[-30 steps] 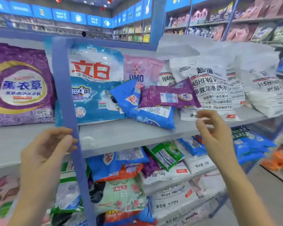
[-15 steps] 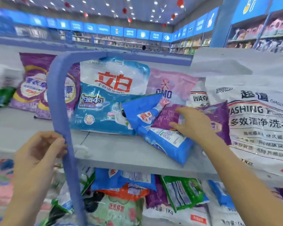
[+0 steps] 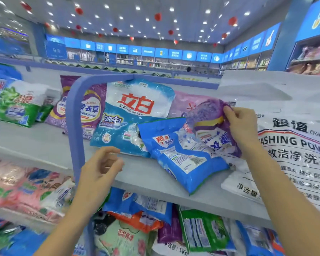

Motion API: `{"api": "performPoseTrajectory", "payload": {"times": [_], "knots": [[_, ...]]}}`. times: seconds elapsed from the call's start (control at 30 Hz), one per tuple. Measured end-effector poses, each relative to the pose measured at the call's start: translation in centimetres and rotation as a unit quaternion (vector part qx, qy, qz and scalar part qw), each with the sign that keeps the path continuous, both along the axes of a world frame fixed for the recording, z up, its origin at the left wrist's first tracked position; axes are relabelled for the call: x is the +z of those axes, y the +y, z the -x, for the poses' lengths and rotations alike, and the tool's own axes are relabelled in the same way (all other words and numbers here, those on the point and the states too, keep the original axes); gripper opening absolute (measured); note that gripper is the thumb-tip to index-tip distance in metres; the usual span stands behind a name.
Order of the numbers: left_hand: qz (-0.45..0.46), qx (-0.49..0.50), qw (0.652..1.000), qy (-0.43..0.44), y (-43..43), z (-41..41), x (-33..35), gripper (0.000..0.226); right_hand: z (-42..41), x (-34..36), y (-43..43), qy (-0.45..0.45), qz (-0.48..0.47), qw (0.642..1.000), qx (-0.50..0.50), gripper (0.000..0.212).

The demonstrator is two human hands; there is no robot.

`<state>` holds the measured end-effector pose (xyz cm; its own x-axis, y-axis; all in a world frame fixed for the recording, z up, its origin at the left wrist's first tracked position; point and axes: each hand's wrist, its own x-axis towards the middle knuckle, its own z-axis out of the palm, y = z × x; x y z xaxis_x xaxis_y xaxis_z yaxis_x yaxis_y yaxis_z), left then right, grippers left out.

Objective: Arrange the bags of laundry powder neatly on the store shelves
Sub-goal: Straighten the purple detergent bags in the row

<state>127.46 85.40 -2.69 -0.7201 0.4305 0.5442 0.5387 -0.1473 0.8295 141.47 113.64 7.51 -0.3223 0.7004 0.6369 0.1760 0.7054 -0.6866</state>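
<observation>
Bright ceiling spotlights [image 3: 171, 9]; bags glare, edges warped and blurred

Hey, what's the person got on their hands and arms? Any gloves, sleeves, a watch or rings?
Nothing worn shows on either side. The left hand and the right hand have no gloves, and no ring can be made out. The left forearm and the right forearm are uncovered down to the bottom edge of the view, with no sleeve cuff, watch or bracelet at the wrists.
</observation>
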Motion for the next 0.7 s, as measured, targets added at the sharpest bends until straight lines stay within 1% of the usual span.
{"api": "performPoseTrajectory", "payload": {"times": [0.07,0.1,0.17,0.23,0.27,0.33,0.37,0.4,0.43,0.5,0.53,0.57,0.63,0.67,0.7], "knots": [[0.004,-0.022,0.999,0.042,1.5,-0.5,1.5,0.033,-0.3,1.6,-0.6,0.062,0.083,0.991,0.086,0.049],[0.013,-0.032,0.997,0.074,2.5,-0.8,2.4,0.040,-0.3,2.3,-1.3,0.066,0.111,0.985,0.118,0.048],[0.054,-0.046,0.988,0.138,4.5,-1.2,4.4,0.064,-0.2,3.4,-3.0,0.034,0.138,0.975,0.170,0.041],[0.091,-0.062,0.979,0.173,6.3,-1.2,6.5,0.097,0.2,4.2,-4.8,-0.003,0.147,0.964,0.223,0.036],[0.100,-0.067,0.975,0.185,7.0,-1.1,7.5,0.107,0.4,4.4,-5.5,-0.023,0.153,0.957,0.245,0.035],[0.109,-0.078,0.966,0.221,7.7,-0.8,9.2,0.117,1.1,4.6,-6.7,-0.083,0.133,0.950,0.271,0.035],[0.118,-0.087,0.961,0.235,7.8,-0.6,9.6,0.116,1.5,4.6,-7.1,-0.118,0.109,0.949,0.271,0.034],[0.124,-0.101,0.959,0.234,7.9,-0.3,9.7,0.107,1.7,4.7,-7.4,-0.146,0.095,0.947,0.268,0.033],[0.121,-0.118,0.962,0.215,7.8,0.0,9.6,0.093,2.0,4.7,-7.7,-0.171,0.090,0.944,0.267,0.033],[0.078,-0.152,0.976,0.133,7.8,0.7,8.6,0.060,2.2,5.0,-7.9,-0.198,0.067,0.945,0.250,0.033],[0.049,-0.164,0.981,0.088,7.8,1.1,8.0,0.049,2.1,5.2,-7.8,-0.192,0.041,0.953,0.232,0.031],[0.022,-0.166,0.985,0.049,7.8,1.3,7.4,0.041,1.8,5.3,-7.5,-0.160,0.010,0.964,0.213,0.027],[-0.024,-0.156,0.987,-0.020,7.8,2.1,6.3,0.032,0.8,5.1,-6.5,-0.036,-0.036,0.985,0.162,0.020],[-0.049,-0.152,0.986,-0.058,7.7,2.6,5.8,0.030,0.2,4.7,-6.0,0.035,-0.041,0.989,0.141,0.018],[-0.073,-0.151,0.981,-0.096,7.7,3.1,5.4,0.031,-0.1,3.8,-5.5,0.086,-0.023,0.987,0.131,0.021]]}}
